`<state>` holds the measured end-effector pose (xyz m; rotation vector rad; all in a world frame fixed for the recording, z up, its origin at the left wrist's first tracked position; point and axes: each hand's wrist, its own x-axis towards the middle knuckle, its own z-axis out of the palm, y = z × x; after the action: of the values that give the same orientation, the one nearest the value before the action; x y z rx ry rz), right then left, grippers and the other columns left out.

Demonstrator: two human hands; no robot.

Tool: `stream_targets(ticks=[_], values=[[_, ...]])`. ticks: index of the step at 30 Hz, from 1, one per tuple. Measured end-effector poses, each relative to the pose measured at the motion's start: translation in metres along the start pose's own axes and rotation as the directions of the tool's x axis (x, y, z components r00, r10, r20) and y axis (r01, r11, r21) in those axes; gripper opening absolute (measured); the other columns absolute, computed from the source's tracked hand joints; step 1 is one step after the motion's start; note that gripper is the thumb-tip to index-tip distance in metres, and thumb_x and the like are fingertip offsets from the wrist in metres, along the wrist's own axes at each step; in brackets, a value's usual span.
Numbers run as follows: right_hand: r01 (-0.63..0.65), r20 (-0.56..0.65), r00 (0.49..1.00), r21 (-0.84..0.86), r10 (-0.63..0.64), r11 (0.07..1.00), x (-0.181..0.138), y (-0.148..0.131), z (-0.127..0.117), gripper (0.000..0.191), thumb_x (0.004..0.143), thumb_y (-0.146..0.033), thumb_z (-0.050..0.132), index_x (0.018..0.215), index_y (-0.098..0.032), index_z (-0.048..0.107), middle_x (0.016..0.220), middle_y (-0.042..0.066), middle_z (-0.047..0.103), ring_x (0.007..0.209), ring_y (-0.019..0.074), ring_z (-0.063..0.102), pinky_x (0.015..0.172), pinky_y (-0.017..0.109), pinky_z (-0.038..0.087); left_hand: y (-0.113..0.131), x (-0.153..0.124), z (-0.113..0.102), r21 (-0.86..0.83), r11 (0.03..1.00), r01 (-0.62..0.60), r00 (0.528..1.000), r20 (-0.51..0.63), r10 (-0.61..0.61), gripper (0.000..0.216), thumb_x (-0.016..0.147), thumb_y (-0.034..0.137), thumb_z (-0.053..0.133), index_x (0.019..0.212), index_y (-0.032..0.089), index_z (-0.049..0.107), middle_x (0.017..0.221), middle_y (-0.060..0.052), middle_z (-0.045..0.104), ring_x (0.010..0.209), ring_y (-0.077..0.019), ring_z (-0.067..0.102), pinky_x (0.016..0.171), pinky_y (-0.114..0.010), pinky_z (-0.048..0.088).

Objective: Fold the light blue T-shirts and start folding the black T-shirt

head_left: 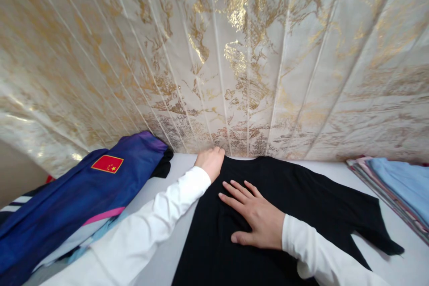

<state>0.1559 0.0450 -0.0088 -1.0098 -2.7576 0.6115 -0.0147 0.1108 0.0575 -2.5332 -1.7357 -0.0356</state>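
Note:
A black short-sleeved T-shirt (301,201) lies spread on the white surface in front of me, its collar towards the curtain. One sleeve reaches out to the right; the left side runs in a straight line, and no sleeve shows there. My left hand (210,162) is closed at the shirt's upper left corner, fingers curled on the cloth's edge. Flat on the shirt's chest rests my right hand (253,216), fingers spread, holding nothing. Small creases show in the cloth beside its thumb.
On the left lies a heap of clothes, topped by a blue garment (127,165) with a red flag patch (107,164). A folded stack with a light blue cloth (402,178) is at the right. A gold-patterned curtain (214,53) hangs behind the white surface (330,169).

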Motion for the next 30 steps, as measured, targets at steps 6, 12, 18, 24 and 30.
stream_targets(ticks=[6,12,18,24,30], values=[[-0.002,-0.025,1.000,0.003,0.002,1.000,-0.002,0.004,0.004,0.098,0.068,-0.070,0.057,0.146,-0.019,0.025,0.154,0.013,0.014,0.141,0.0301,0.008,0.112,0.053,0.004,0.027,-0.088,0.004,-0.100,0.992,-0.077,0.991,0.101,0.087,0.012,0.082,0.028,0.063,0.085,0.021,0.053,0.088,0.001,0.059,0.079,-0.0171,0.061,0.067,-0.026,0.048],[-0.053,-0.082,0.995,0.047,0.057,0.997,-0.006,0.021,-0.011,0.086,0.071,-0.057,0.062,0.142,-0.016,0.035,0.152,0.014,0.022,0.140,0.0297,0.017,0.110,0.052,0.019,0.029,-0.108,0.041,-0.278,0.960,-0.001,0.999,-0.050,-0.014,0.016,0.080,0.007,0.055,0.086,0.021,0.049,0.094,-0.001,0.052,0.084,-0.0184,0.058,0.072,-0.030,0.047],[-0.249,-0.329,0.915,-0.004,0.234,0.968,-0.020,0.061,-0.045,0.039,0.073,-0.008,0.051,0.108,-0.020,0.062,0.114,0.008,0.061,0.108,0.0220,0.055,0.095,0.038,0.042,0.028,-0.114,0.059,-0.403,0.914,-0.051,0.981,-0.192,-0.030,0.016,0.084,0.006,0.046,0.087,0.022,0.049,0.090,-0.002,0.052,0.083,-0.0190,0.057,0.073,-0.032,0.048],[-0.273,-0.288,0.920,0.019,0.267,0.962,-0.020,0.068,-0.041,0.020,0.074,-0.015,0.053,0.091,-0.021,0.063,0.095,0.004,0.058,0.082,0.0167,0.058,0.075,0.029,0.047,0.029,-0.119,0.062,-0.419,0.904,-0.085,0.972,-0.234,-0.017,0.018,0.083,0.007,0.047,0.091,0.023,0.050,0.097,-0.003,0.052,0.089,-0.0203,0.056,0.077,-0.034,0.048],[-0.406,-0.349,0.851,0.039,0.393,0.913,-0.017,0.068,-0.051,0.011,0.078,-0.020,0.049,0.082,-0.022,0.058,0.076,0.000,0.062,0.067,0.0155,0.058,0.062,0.026,0.041,0.030,-0.117,0.063,-0.431,0.900,-0.064,0.968,-0.246,-0.049,0.018,0.080,0.006,0.046,0.088,0.022,0.046,0.090,-0.002,0.051,0.085,-0.0200,0.055,0.074,-0.034,0.049]])
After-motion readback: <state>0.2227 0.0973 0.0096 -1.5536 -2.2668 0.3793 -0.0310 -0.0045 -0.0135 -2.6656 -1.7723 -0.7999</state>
